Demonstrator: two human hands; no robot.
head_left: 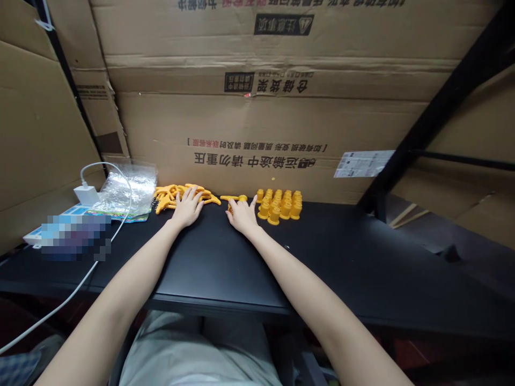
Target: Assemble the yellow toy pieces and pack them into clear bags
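Note:
At the back of the black shelf, my left hand [186, 208] lies with spread fingers over a heap of orange-yellow curved plastic pieces [164, 203]. Its fingertips touch the heap and hide part of it. To the right, my right hand [243, 216] has its thumb and nearest fingers bent around a yellow plastic piece, largely hidden, while one finger sticks out to the right. Just beyond its fingers lies a yellow piece with a thin arm and a round end [242, 198]. Right of that hand, several small yellow flanged cylinders [274, 215] stand upright in close rows.
Cardboard [257, 120] with printed text walls off the back. On the left are a clear plastic bag [131, 187], a white charger [87, 194] on a power strip, and a white cable [78, 287] running across the shelf [217, 268]. A black post [426, 118] slants up at right.

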